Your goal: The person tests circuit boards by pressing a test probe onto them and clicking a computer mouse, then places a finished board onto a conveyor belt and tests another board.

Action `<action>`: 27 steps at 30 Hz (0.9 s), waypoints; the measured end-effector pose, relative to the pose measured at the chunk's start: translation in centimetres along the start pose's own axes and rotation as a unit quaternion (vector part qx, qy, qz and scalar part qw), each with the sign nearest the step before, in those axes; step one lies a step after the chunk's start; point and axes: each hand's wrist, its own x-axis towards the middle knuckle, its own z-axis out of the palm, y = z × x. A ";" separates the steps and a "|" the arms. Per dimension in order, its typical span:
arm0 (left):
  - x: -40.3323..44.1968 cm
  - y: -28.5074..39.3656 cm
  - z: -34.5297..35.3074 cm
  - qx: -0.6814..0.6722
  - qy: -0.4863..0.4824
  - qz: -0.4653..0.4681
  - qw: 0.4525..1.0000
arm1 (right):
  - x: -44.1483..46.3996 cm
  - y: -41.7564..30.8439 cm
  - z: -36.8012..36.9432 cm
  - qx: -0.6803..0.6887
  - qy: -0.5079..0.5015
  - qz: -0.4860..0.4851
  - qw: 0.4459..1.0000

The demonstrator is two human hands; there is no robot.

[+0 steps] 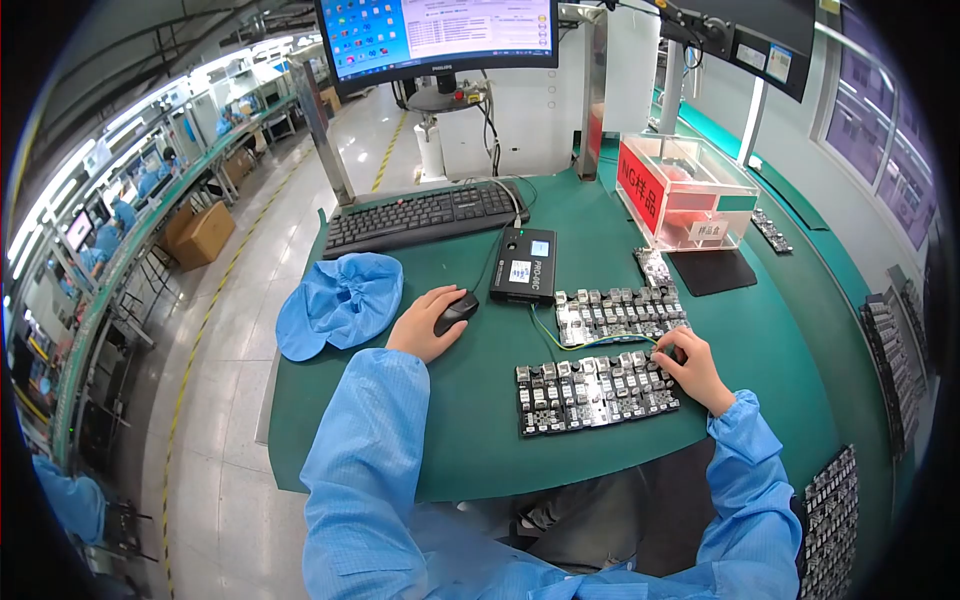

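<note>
- The right hand [695, 372] is closed in a pinch: thumb and fingers hold a small dark piece [680, 354], where the thin green-yellow wire [600, 342] arrives. What tip this piece has, I cannot tell, because the fingers cover it.
- This pinch is at the upper right corner of the lower circuit board panel [598, 395]. Whether the piece touches the panel, I cannot tell.
- For good work here, I judge that the piece should be held upright and pressed lightly, with the wire slack, so that it does not pull across the small parts.
- The left hand [425, 325] is closed loosely over the black computer mouse [457, 313], which is smooth and rounded. A relaxed palm would help to click without shaking the table.
- The lower panel lies flat in front of the person, with rows of square metallic and white parts, rough and shiny. The upper circuit board panel [620, 315] lies just beyond it; so 2 panels are near the fingers.
- The wire comes from the matte black box device [525, 265], which has 1 small lit screen.
- Farther are the ribbed black keyboard [425, 218], the soft wrinkled blue cap [345, 300] and the clear, hard-edged plastic box [690, 190], all on the smooth green mat [480, 430].
</note>
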 end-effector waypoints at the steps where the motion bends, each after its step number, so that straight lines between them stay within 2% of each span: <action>1: 0.0 0.0 0.0 0.002 0.000 0.000 1.000 | 0.0 -0.1 0.0 -0.003 0.000 0.000 1.000; 27: 0.0 -0.5 0.3 0.012 0.017 0.020 1.000 | -0.1 0.1 0.1 -0.005 0.009 -0.014 1.000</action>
